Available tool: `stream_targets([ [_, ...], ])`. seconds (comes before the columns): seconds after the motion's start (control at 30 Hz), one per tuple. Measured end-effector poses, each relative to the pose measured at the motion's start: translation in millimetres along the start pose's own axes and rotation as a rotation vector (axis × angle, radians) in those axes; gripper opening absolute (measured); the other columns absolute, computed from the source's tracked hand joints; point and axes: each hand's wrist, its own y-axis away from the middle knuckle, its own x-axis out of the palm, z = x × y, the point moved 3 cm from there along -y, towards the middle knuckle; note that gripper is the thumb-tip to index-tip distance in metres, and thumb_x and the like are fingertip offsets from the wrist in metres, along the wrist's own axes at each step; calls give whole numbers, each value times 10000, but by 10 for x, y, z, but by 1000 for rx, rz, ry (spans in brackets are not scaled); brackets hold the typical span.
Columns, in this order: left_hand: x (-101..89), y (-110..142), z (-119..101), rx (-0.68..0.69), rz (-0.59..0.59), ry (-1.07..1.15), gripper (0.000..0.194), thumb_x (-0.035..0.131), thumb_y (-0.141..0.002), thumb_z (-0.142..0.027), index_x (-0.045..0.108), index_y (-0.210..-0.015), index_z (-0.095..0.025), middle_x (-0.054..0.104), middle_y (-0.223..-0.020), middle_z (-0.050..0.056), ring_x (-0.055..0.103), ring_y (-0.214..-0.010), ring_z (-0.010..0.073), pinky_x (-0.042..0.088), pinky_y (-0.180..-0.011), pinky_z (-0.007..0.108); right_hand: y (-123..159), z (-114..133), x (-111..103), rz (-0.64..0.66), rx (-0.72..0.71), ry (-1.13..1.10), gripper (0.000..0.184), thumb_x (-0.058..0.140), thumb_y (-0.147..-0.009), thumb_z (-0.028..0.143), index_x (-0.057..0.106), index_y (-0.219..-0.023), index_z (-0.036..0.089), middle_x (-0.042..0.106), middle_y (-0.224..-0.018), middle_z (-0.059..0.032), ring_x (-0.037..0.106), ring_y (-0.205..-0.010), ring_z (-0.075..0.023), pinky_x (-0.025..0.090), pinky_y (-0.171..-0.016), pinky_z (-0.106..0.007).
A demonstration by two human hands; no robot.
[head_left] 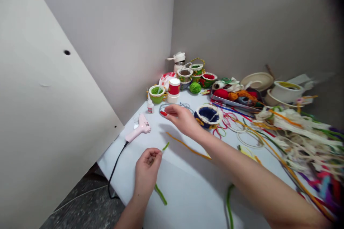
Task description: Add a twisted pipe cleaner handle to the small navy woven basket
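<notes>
Between left fingers (157,161), green fuzzy strip (166,146), end protruding

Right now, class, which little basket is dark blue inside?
The basket beside the right hand, standing apart; the other baskets, farther back, look green, red or brownish inside.

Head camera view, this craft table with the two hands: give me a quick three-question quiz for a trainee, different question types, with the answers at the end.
1. True or false: in the picture, the pink glue gun lies to the left of the dark blue bowl.

2. Multiple choice: what is the left hand pinching at its fingertips?
A) a glue bottle
B) a green strip
C) a ball of yarn

3. Fill in the blank: the glue gun's cord is ____ in colour.

Key: 1. True; 2. B; 3. black
</notes>
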Motion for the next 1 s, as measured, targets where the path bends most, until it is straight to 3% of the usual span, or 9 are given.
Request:
stream_targets([
  [0.07,98,69,-52,-85,106,62,213,657,-750,-365,572,-806,-178,494,-612,-55,415,-514,65,304,-462,173,381,13,-501,-66,-19,-25,148,606,-819,239,672,-951,221,715,-941,-29,660,-844,-178,504,-783,-312],
  [0.17,336,180,-202,-197,301,174,203,634,-770,-346,515,-806,-186,557,-688,-36,376,-473,45,225,-418,170,942,-152,-1239,-249,82,128,163,606,-822,329,700,-897,220,714,-914,-40,645,-795,-190,496,-722,-318],
  [0.27,628,253,-361,-242,445,221,188,625,-775,-311,496,-820,-182,578,-695,-24,352,-452,34,200,-411,172,1390,-423,-1645,-312,168,274,178,625,-800,366,712,-854,220,715,-867,-46,627,-755,-197,479,-696,-331],
  [0.37,907,277,-454,-218,522,239,238,640,-767,-292,519,-937,-176,605,-723,-11,343,-439,27,185,-405,173,1621,-628,-1585,-185,137,333,135,608,-820,310,705,-836,219,702,-844,-47,620,-773,-195,470,-715,-329],
  [0.5,1145,266,-468,-196,523,281,378,692,-727,-277,547,-1050,-145,636,-781,28,423,-493,41,262,-434,176,1578,-729,-1150,42,-32,431,169,557,-855,145,697,-906,226,679,-910,-49,592,-894,-194,422,-819,-342],
  [0.6,1198,238,-416,-248,497,310,380,737,-684,-286,583,-994,-129,642,-780,43,450,-532,50,306,-470,183,1411,-792,-899,138,-123,464,213,566,-851,113,690,-958,249,651,-957,-52,555,-949,-197,389,-848,-350],
  [0.73,1169,170,-327,-290,473,358,320,742,-677,-295,606,-916,-131,607,-726,20,378,-498,33,236,-441,177,1266,-883,-781,217,-181,449,95,603,-843,165,673,-834,228,618,-974,-53,506,-974,-209,392,-854,-352],
  [0.83,1149,123,-271,-276,451,375,279,705,-726,-340,618,-879,-124,573,-711,6,364,-496,29,219,-436,177,1280,-887,-815,201,-141,406,118,543,-863,143,617,-791,201,611,-936,-61,506,-942,-207,402,-845,-353],
  [1.0,1188,135,-210,-314,433,383,271,730,-709,-341,596,-818,-132,532,-672,-23,369,-505,27,235,-443,170,1449,-698,-966,-36,141,35,109,431,-917,205,526,-864,207,634,-825,-28,560,-774,-166,433,-725,-304],
])
